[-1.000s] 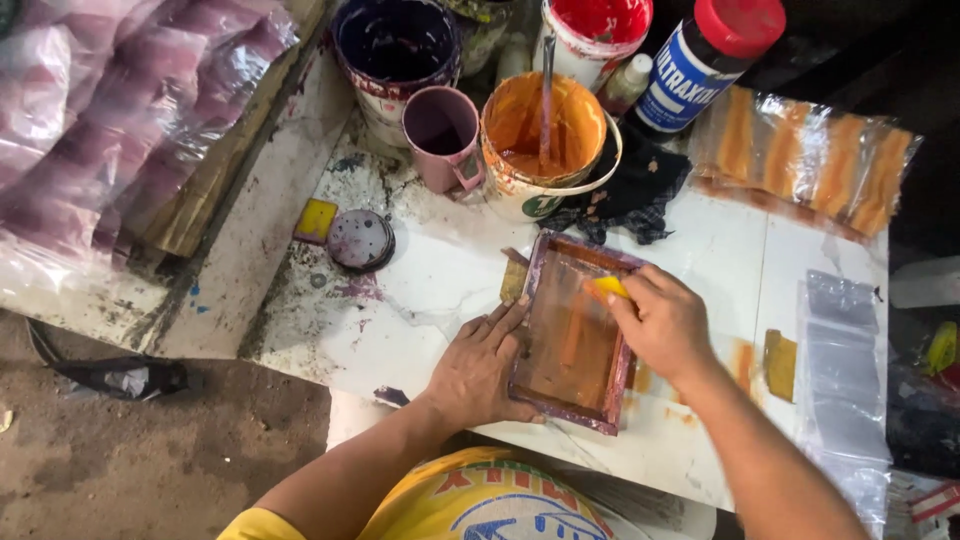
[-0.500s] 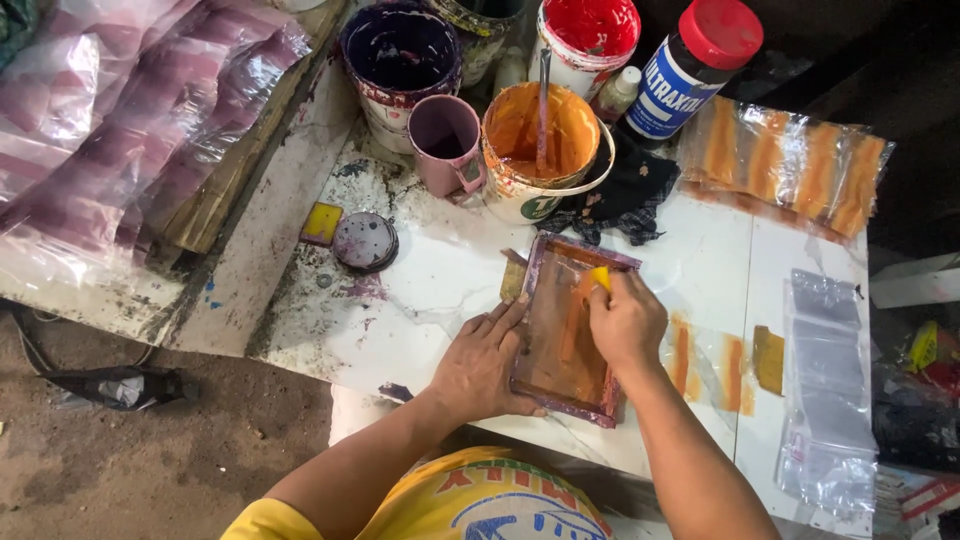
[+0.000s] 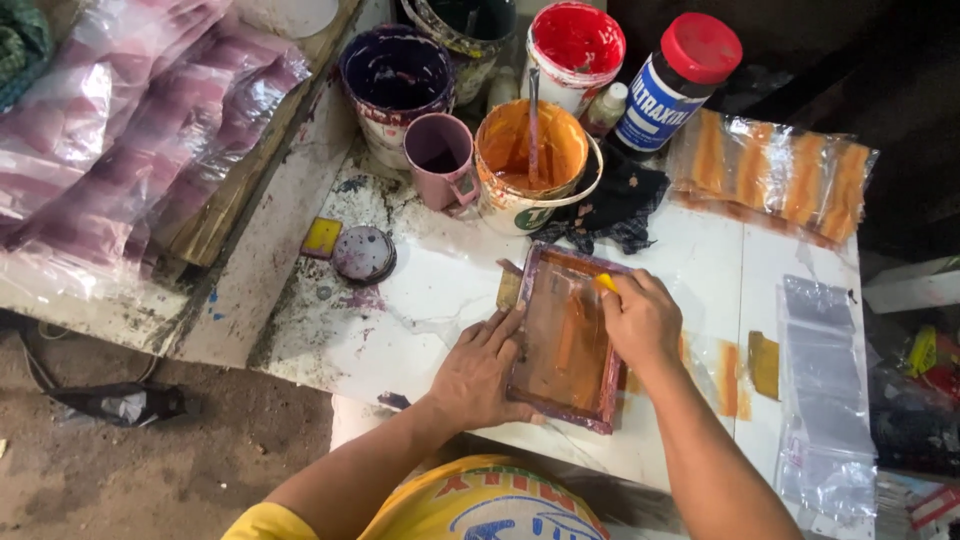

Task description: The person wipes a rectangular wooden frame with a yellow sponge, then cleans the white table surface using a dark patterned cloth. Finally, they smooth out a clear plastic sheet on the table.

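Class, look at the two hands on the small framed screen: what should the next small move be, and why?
Probably draw the yellow scraper down the framed screen toward the body. The right hand holds it at the frame's far end, orange ink streaks the mesh, and the left hand presses the frame's near left edge flat on the white table.

A small printing workshop is shown by open paint buckets (image 3: 530, 165) behind a framed printing screen (image 3: 565, 335), with printed plastic bags (image 3: 775, 175) stacked beside it.

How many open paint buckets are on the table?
4: purple bucket, orange bucket, red bucket, dark bucket cut off at top edge. Others may lie out of frame.
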